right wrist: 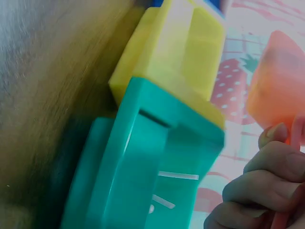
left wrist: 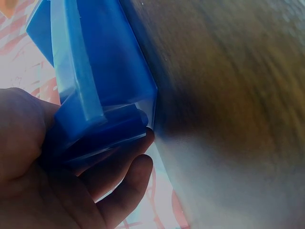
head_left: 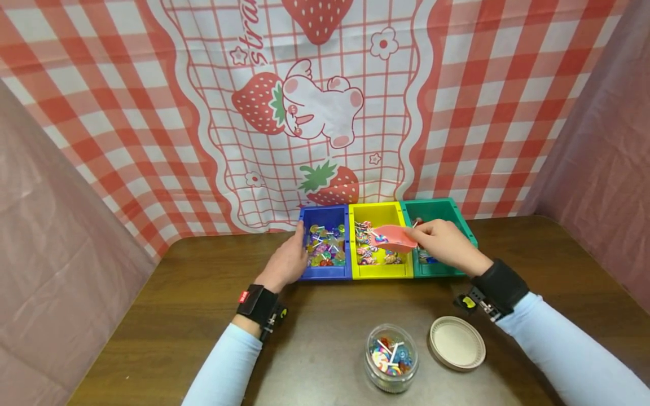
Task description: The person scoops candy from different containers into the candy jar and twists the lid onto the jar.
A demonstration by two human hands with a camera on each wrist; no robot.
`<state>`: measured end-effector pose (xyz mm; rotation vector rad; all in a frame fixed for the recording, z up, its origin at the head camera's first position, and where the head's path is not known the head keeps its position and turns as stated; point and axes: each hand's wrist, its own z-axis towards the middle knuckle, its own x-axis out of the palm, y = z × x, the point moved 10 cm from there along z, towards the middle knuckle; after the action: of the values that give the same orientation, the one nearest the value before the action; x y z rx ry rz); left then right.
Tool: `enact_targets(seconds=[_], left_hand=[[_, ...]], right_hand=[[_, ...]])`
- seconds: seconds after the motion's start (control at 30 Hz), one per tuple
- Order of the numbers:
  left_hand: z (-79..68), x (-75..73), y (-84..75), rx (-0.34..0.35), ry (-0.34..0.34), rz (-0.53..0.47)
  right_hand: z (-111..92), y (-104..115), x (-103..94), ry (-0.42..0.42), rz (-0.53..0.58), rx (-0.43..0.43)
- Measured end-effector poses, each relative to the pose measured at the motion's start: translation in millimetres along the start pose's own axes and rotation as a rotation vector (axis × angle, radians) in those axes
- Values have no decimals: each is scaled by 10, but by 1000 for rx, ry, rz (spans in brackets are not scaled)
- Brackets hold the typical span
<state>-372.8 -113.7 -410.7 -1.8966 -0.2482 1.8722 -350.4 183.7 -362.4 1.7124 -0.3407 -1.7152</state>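
Observation:
My right hand (head_left: 448, 243) grips a pink scoop (head_left: 398, 239) by its handle and holds it over the yellow bin (head_left: 382, 272). A few small lollipops (head_left: 380, 238) show at the scoop's mouth. More swirl-patterned lollipops (head_left: 367, 258) lie in that bin. At the left end, my left hand (head_left: 285, 263) holds the side of the blue bin (head_left: 325, 273); in the left wrist view its fingers curl round the blue corner (left wrist: 102, 107). Inside the blue bin are shiny, clear-coloured lollipops (head_left: 325, 248). The green bin (right wrist: 138, 157) has white sticks showing inside.
Nearer the front of the brown table (head_left: 203, 316) stands a clear jar (head_left: 391, 383) with mixed lollipops in it. A pale round lid (head_left: 457, 344) lies to its right. Close behind the joined bins hangs a strawberry-print checked cloth (head_left: 325, 113).

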Motion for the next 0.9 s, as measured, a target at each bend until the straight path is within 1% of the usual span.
enact_targets(seconds=[0.1, 0.23, 0.4, 0.6, 0.7, 0.9], left_hand=[[-1, 3, 5, -3, -1, -3], [-3, 6, 0, 3, 1, -1], [4, -4, -3, 8, 3, 1], [3, 7, 7, 7, 5, -9], [4, -10, 19, 3, 4, -15], [-1, -17, 11, 11, 6, -13]], right_hand=[[-99, 38, -12, 6, 18, -20], [-230, 123, -3, 39, 49, -58], [-380, 339, -1, 86, 41, -170], [-553, 555, 21, 176, 21, -272], [-634, 664, 39, 227, 13, -329], [-794, 820, 105, 316, -39, -415]])
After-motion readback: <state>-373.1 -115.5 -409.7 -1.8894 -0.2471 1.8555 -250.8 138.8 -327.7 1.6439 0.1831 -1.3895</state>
